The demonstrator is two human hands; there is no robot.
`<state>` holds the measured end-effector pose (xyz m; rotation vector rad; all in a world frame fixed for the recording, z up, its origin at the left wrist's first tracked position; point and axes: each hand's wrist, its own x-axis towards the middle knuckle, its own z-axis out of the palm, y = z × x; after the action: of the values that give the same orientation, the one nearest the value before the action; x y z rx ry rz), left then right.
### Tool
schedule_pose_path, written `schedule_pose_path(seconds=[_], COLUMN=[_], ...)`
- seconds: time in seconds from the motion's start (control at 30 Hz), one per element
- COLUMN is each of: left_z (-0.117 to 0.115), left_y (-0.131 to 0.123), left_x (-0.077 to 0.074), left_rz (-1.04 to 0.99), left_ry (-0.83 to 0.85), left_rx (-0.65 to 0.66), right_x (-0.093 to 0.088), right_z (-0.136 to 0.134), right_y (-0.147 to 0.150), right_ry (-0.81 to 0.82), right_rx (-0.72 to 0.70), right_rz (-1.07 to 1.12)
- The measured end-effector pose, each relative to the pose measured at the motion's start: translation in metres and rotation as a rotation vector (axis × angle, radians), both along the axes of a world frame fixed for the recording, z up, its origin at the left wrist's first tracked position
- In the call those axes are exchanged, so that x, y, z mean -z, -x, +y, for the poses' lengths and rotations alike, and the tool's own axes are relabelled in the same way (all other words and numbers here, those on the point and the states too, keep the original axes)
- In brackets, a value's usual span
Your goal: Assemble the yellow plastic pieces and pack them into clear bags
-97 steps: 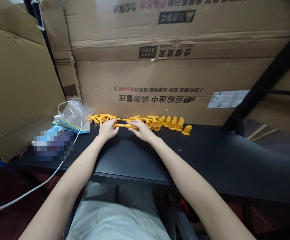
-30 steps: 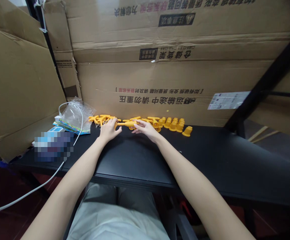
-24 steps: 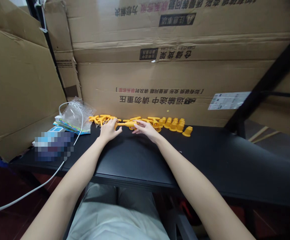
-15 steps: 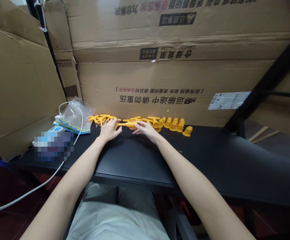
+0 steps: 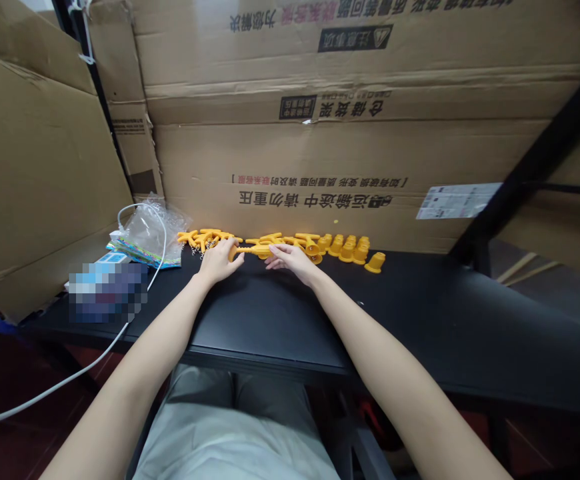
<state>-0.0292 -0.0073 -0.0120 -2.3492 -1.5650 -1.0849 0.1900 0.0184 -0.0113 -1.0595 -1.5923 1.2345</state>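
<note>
Between my hands stretches a yellow plastic piece (image 5: 248,250) with a ridged, thin middle, low over the back of the black table. My left hand (image 5: 217,260) is closed around its left end, thumb pointing right. At its right end the fingers of my right hand (image 5: 293,259) pinch it; part of it is hidden behind them. Yellow branched pieces (image 5: 201,238) with small metal chains lie beyond my left hand. More yellow branched pieces (image 5: 272,237) lie behind the held one. Right of my right hand stand several yellow cup-shaped pieces (image 5: 347,250).
A cardboard sheet (image 5: 280,153) walls off the back of the black table (image 5: 270,320). At left are a cardboard box (image 5: 35,173), a clear plastic bag (image 5: 147,227), a blurred-out object (image 5: 107,292) and a white cable (image 5: 95,363) hanging over the edge. One yellow cup (image 5: 375,263) stands apart.
My right hand has shifted very slightly around the yellow plastic piece. Otherwise the scene looks the same.
</note>
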Motion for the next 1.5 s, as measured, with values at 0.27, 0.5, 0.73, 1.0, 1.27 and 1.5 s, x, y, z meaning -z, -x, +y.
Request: schedule_pose_path(seconds=[0.27, 0.5, 0.73, 1.0, 1.27, 1.5], left_z=[0.000, 0.000, -0.001, -0.002, -0.003, -0.002], left_y=[0.000, 0.000, -0.001, -0.001, -0.003, -0.002], left_x=[0.000, 0.000, 0.000, 0.000, -0.001, -0.001], left_rz=[-0.008, -0.021, -0.028, -0.014, -0.024, -0.026], left_ry=[0.001, 0.001, -0.009, -0.006, -0.012, -0.008], left_rx=[-0.005, -0.008, -0.002, 0.016, 0.032, 0.019], right_x=[-0.003, -0.005, -0.005, -0.010, -0.015, -0.016], right_z=[-0.001, -0.001, -0.002, -0.008, -0.013, -0.013], right_y=[-0.002, -0.006, -0.006, 0.001, 0.005, 0.004], right_ry=[0.031, 0.079, 0.045, 0.116, 0.173, 0.207], right_rx=[-0.034, -0.096, -0.107, -0.030, 0.076, 0.030], right_rz=[-0.002, 0.064, 0.073, 0.048, -0.093, -0.122])
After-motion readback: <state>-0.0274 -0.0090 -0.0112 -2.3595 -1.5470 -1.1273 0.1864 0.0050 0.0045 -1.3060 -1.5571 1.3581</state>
